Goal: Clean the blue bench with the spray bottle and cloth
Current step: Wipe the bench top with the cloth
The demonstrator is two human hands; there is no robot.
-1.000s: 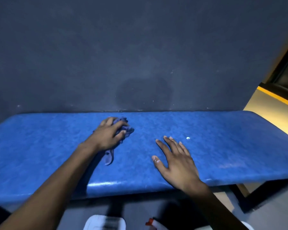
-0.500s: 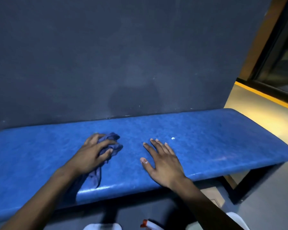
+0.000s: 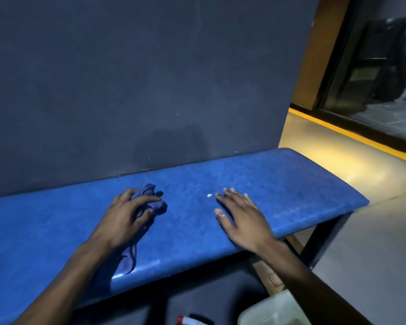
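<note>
Long blue padded bench [image 3: 279, 184] against dark grey wall [image 3: 127, 78], left hand [image 3: 124, 219] clutching crumpled blue cloth [image 3: 154, 202] on seat, right hand [image 3: 242, 216] flat, fingers spread, small white speck [image 3: 209, 195] beside fingertips, red-and-white spray bottle top [image 3: 185, 321] at lower frame edge.

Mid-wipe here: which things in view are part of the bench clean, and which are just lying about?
Job: blue bench; cloth bunched in the left hand; right hand flat on the bench; white speck by its fingertips; spray bottle, only its red-and-white top showing.

Lying about: pale bin on the floor.
</note>
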